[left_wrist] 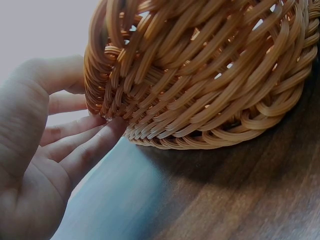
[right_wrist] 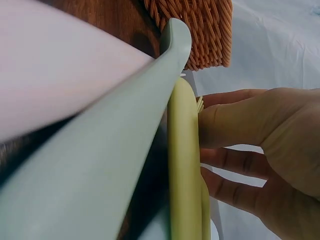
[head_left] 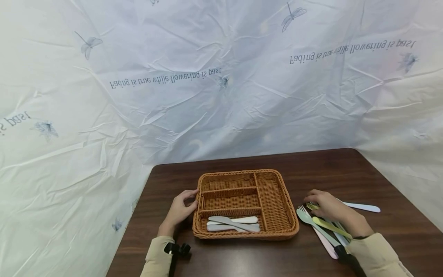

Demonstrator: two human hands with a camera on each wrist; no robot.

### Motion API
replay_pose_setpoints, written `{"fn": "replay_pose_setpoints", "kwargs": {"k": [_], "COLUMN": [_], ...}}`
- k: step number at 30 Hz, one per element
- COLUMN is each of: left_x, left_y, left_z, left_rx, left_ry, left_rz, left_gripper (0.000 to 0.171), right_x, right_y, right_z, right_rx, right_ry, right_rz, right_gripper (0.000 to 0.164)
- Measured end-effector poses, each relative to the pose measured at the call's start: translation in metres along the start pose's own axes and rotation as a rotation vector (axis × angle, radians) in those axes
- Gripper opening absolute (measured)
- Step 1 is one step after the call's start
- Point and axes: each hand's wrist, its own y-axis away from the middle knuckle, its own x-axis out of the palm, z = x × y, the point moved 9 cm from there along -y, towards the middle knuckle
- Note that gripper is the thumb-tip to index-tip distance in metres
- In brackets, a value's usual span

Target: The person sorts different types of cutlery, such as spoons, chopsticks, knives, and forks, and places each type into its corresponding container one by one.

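Observation:
A brown wicker basket (head_left: 290, 215) with dividers stands mid-table. White and grey cutlery (head_left: 233, 223), a knife among it, lies in its near left compartment. My left hand (head_left: 180, 209) touches the basket's left end, fingers fairly straight against the weave (left_wrist: 190, 85). On the right, my right hand (head_left: 328, 206) reaches into loose cutlery and appears to pinch a yellow fork, its tines (head_left: 310, 206) poking out by the fingers. Beside that hand lie a yellow-green handle (right_wrist: 184, 160), a pale green spoon (head_left: 304, 216) and a pink fork (head_left: 325, 243). Fingertips are partly hidden behind the yellow handle.
A pale blue-white utensil (head_left: 365, 207) lies right of my right hand. More pale handles (head_left: 340, 236) show under the right forearm. The dark wooden table (head_left: 214, 261) meets printed white sheeting (head_left: 221, 115) at its back and sides.

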Motion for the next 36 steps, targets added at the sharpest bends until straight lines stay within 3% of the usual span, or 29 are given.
{"fn": "replay_pose_setpoints", "kwargs": {"k": [16,36], "left_x": [0.000,0.000], "left_y": [0.000,0.000], "left_z": [0.001,0.000], "left_rx": [-0.014,-0.008], "left_ry": [-0.017,0.003], "left_rz": [0.003,0.004], "left_gripper": [0.041,0.041], "right_x": [-0.009,-0.035], "right_y": [-0.001,-0.024], "right_z": [-0.002,0.020], "right_rx": [0.002,-0.141], "right_ry": [-0.059,-0.043], "right_rz": [-0.048,-0.117], "right_gripper": [0.033,0.035]}}
